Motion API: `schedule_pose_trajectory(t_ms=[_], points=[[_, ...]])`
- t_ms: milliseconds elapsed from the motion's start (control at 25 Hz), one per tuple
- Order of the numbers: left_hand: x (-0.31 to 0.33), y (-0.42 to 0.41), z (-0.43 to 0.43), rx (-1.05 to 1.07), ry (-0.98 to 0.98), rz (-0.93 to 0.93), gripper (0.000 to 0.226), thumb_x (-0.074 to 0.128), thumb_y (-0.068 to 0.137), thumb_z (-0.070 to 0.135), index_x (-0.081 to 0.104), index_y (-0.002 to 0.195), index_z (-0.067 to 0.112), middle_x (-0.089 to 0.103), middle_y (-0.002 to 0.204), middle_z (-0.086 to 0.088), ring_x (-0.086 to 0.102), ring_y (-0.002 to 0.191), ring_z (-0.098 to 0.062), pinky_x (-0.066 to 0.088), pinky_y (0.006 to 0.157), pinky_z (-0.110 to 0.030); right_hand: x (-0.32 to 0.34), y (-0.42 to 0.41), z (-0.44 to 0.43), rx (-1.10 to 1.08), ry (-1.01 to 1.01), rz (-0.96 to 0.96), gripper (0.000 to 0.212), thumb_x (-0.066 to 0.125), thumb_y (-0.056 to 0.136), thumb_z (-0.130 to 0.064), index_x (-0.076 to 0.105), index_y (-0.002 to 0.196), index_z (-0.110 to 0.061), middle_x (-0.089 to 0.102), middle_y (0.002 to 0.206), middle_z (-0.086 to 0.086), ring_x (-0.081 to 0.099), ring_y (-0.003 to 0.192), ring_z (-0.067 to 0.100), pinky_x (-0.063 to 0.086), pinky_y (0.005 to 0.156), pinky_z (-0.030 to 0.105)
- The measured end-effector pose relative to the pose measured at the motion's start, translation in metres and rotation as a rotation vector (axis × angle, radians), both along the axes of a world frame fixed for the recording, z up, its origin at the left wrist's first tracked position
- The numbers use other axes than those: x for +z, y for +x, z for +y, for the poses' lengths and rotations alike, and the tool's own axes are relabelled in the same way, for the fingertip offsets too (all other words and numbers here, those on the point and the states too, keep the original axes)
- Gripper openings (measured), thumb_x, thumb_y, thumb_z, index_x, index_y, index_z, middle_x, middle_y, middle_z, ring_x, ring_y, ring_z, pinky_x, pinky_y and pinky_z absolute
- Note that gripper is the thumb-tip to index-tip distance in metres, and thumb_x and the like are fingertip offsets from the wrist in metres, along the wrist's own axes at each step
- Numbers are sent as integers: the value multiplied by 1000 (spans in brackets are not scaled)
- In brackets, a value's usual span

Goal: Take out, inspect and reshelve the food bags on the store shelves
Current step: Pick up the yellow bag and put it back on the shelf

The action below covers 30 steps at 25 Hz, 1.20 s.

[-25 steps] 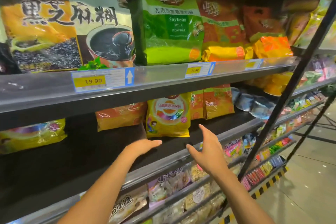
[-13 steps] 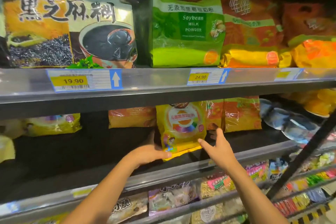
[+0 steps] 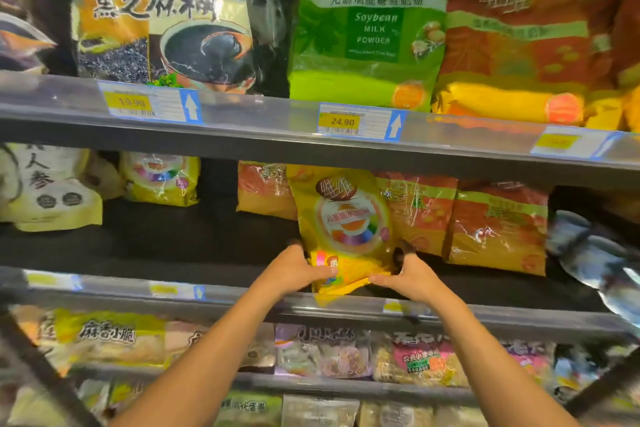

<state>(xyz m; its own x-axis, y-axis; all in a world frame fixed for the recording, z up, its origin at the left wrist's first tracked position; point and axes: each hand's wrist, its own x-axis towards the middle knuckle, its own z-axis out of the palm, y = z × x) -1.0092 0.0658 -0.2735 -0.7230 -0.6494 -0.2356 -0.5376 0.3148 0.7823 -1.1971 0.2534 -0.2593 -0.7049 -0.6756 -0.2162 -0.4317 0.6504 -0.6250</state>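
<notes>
Glossy yellow bag, crinkled lower corners in left hand and right hand closed grip.

yellow bag (tilted), middle shelf

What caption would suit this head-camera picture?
Left hand and right hand grip the bottom of a yellow food bag at the middle shelf.

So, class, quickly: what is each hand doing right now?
Left hand: closed on the yellow bag, lower left corner.
Right hand: closed on the same bag, lower right corner.
</notes>
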Motion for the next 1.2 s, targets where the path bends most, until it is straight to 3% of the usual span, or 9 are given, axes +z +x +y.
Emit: schedule_pose_trajectory(t_ms=[200, 360, 440, 520, 680, 800, 920, 1040, 1200], points=[[1, -12, 22, 137, -141, -42, 59, 84, 77, 55, 52, 107, 16, 67, 109, -5, 66, 102, -26, 58, 92, -48, -6, -8, 0, 99, -16, 37, 95, 89, 77, -45, 36, 148, -10, 61, 100, -5, 56, 82, 8, 45, 63, 20], [3, -17, 28, 213, -45, 48, 59, 87, 79, 46, 53, 112, 11, 63, 102, -3, 63, 96, -21, 57, 81, -42, 1, -10, -2, 45, -46, -30, 53, 84, 85, -38, 57, 117, -6, 62, 102, 5, 58, 83, 14, 44, 65, 23], [6, -20, 31, 243, -16, 86, 57, 85, 82, 40, 51, 115, 8, 59, 98, -3, 60, 94, -22, 53, 73, -37, 2, -14, -2, -4, -95, -128, 48, 82, 86, -39, 61, 110, -4, 64, 99, 12, 61, 85, 20, 44, 71, 30], [7, -22, 28, 267, 58, 131, 59, 86, 81, 38, 53, 117, 6, 64, 109, -10, 65, 101, -26, 59, 83, -42, 9, -13, 3, -48, -173, -182, 48, 81, 87, -42, 63, 103, 0, 64, 95, 13, 61, 84, 22, 46, 76, 35], [16, -17, 24, 280, 290, 259, 66, 90, 76, 36, 54, 125, 9, 71, 118, -14, 74, 103, -28, 63, 87, -52, 20, -8, 14, -120, -399, -301, 48, 77, 91, -39, 61, 117, -1, 60, 135, 26, 61, 107, 29, 47, 97, 43], [18, -12, 26, 222, 373, 347, 67, 92, 73, 44, 65, 124, 11, 78, 114, -12, 78, 99, -26, 64, 88, -51, 21, -9, 18, -67, -515, -347, 65, 76, 89, -46, 52, 135, -6, 55, 142, 14, 54, 112, 23, 43, 99, 40], [17, -3, 26, 221, 438, 468, 88, 96, 59, 58, 64, 130, 15, 76, 121, -11, 75, 109, -27, 59, 98, -54, 22, -2, 24, -27, -558, -376, 83, 73, 91, -49, 35, 151, -5, 45, 137, -3, 47, 123, 19, 41, 103, 36], [17, 11, 37, 208, 485, 577, 66, 92, 77, 38, 59, 131, 18, 73, 126, -11, 73, 115, -27, 56, 103, -53, 13, 6, 27, -16, -577, -408, 57, 74, 89, -50, 51, 125, -12, 60, 118, -3, 59, 111, 16, 49, 108, 48], [13, 31, 47, 184, 454, 633, 34, 77, 92, 12, 66, 125, 16, 75, 124, -13, 74, 112, -27, 60, 97, -44, 7, 23, 31, -2, -620, -421, 40, 70, 93, -51, 59, 113, -18, 64, 109, 9, 64, 97, 23, 54, 89, 42]])
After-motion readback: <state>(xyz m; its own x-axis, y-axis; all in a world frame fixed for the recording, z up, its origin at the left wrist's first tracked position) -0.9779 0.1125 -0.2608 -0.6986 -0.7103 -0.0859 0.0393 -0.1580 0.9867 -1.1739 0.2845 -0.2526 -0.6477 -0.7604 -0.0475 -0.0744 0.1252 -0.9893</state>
